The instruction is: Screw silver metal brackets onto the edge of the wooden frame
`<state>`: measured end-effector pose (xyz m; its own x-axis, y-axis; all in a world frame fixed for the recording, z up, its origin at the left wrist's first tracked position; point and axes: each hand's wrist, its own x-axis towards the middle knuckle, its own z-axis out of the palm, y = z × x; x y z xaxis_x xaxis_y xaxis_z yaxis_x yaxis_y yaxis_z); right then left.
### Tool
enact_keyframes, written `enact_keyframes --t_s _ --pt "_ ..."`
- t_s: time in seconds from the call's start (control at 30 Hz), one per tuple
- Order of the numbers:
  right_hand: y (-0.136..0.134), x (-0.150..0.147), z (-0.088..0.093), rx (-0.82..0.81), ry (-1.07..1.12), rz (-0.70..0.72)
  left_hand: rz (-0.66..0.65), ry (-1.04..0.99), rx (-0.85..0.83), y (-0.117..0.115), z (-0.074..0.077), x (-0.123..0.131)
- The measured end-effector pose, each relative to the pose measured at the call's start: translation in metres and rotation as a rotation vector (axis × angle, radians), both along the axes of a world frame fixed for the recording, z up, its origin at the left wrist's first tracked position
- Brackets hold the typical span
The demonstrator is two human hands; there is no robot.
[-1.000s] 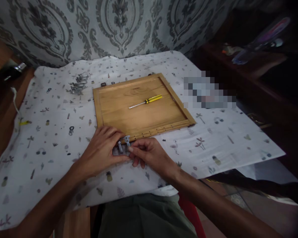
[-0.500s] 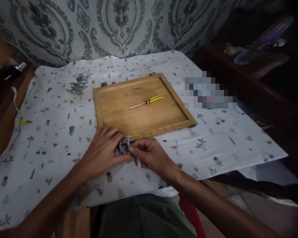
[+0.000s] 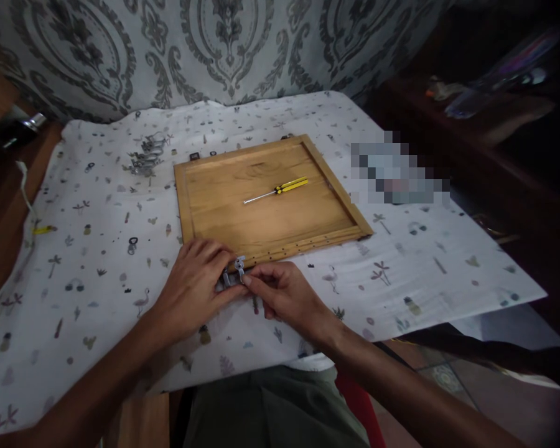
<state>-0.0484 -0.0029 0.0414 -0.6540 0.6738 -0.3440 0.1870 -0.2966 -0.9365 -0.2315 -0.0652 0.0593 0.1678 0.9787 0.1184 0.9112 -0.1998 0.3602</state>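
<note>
A wooden framed panel [image 3: 256,199] lies on the cloth, with small dark holes along its near edge. My left hand [image 3: 196,283] is closed around the frame's near left corner, its fingers on top and its thumb in front. By the left fingertips a metal fitting [image 3: 226,278] stands at the edge, partly hidden. Next to it is a second small metal fitting [image 3: 239,265] with a rounded, holed end, pinched by my right hand [image 3: 280,286] between thumb and forefinger. A yellow-and-black screwdriver [image 3: 275,190] rests on the panel.
Several similar metal fittings [image 3: 147,154] lie in a pile at the back left. The patterned white cloth [image 3: 121,348] covers the table. A blurred-out item [image 3: 394,171] sits at the right, and a pale cord [image 3: 25,193] runs along the left edge.
The view has shifted slightly. Both hands stay at the near left corner of the frame, the right still pinching the small metal fitting.
</note>
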Motion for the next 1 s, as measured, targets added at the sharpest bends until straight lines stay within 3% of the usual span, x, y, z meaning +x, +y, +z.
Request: enact_keyframes --t_s 0.13,0.2,0.37,0.5,0.67,1.0 --pt "-0.004 0.003 0.002 0.026 -0.009 -0.013 0.026 0.001 -0.001 0.0 0.001 0.003" --pt "-0.006 0.007 0.003 0.129 -0.033 -0.037 0.029 0.007 0.005 0.0 0.001 0.003" --pt "-0.003 0.014 -0.001 0.742 -0.11 -0.111 0.03 0.028 0.0 0.0 0.002 0.004" --pt "0.004 0.016 -0.007 1.027 -0.115 -0.082 0.026 0.028 0.017 0.0 0.003 0.005" --pt "0.004 0.019 -0.014 1.114 -0.086 0.014 0.021 0.03 0.007 0.0 0.003 0.005" --pt "0.003 0.023 -0.017 1.23 -0.149 0.053 0.02 0.014 -0.011 0.0 0.005 0.005"
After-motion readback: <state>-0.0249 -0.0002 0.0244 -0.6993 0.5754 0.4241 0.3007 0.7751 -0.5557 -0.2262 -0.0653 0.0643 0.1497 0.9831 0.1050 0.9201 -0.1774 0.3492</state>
